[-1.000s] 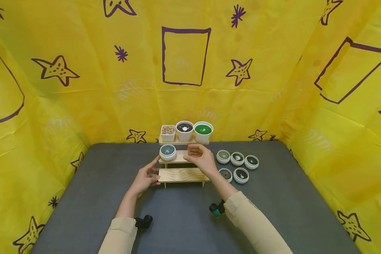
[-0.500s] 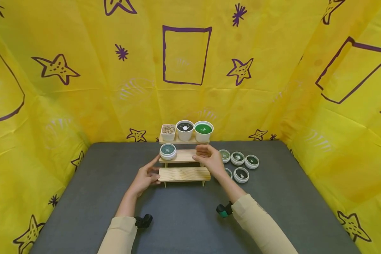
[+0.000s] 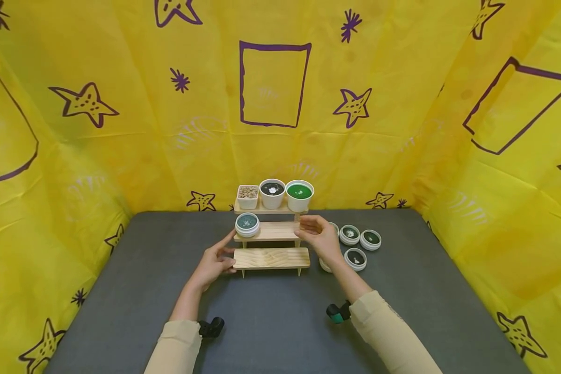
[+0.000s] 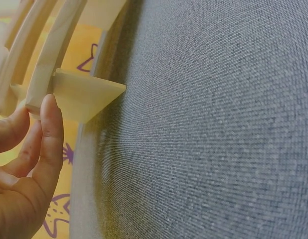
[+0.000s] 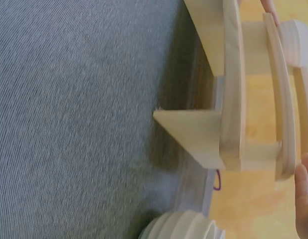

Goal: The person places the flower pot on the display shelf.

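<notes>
Left hand (image 3: 212, 263): fingers loosely extended, not clenched; fingertips are resting against the left end of the stepped wooden stand (image 3: 280, 262).

Right hand (image 3: 321, 241): fingers slightly bent, carrying nothing; it is hovering at the right end of the middle step (image 3: 276, 231). Whether it is touching the wood, cannot tell.

Teal-filled bowl (image 3: 247, 224), one: sitting upright at the left end of the middle step, just beside the left index finger.

Risks, as judged:
– a push from the left index finger could be tipping this bowl or sliding it along the wood;
– a knock from either hand could be shifting the whole stand, its tall cups being likeliest to spill;
– a low sweep of the right forearm could be catching the small bowls beneath it.

Top step, left to right: square cup of pebbles (image 3: 248, 197), dark-filled cup (image 3: 272, 195), green-filled cup (image 3: 299, 197), standing close together.

Right of the stand, on the grey tabletop (image 3: 271, 327): small white bowls (image 3: 355, 259), five showing; the right hand and forearm are partly covering two, obstructing the approach from the front.

Behind: yellow cloth (image 3: 388, 161), hanging, bounding the back.
</notes>
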### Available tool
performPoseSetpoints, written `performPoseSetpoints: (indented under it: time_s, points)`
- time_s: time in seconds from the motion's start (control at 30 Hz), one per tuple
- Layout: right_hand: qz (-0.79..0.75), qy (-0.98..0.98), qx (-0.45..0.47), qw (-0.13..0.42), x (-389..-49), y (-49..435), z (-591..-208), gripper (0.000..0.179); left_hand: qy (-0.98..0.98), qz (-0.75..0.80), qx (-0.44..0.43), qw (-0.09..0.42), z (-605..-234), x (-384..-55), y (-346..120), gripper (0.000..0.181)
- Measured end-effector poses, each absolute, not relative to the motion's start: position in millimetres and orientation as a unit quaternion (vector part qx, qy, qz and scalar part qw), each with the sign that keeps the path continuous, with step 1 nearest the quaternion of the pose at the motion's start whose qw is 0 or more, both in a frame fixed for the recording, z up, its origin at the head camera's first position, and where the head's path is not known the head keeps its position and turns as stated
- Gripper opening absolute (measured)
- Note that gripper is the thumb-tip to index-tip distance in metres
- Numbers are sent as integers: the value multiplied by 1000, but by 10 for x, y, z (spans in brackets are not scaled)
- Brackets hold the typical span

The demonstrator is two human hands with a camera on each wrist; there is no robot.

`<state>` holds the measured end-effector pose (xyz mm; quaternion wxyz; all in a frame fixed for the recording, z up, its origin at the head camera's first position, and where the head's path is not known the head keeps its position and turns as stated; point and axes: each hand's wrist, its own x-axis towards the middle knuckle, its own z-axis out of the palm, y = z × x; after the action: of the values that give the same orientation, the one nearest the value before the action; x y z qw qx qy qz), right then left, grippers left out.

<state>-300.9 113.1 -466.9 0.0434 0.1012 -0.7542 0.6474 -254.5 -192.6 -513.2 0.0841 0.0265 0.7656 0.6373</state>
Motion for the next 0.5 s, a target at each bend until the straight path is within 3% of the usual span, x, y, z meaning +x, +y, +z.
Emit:
performPoseSetpoints:
  time_s: [0.5]
  points:
    - [614,-784,76,57,-3041,1603,-4726,47,768,635,22,85,-5137,-2554,-1936,84]
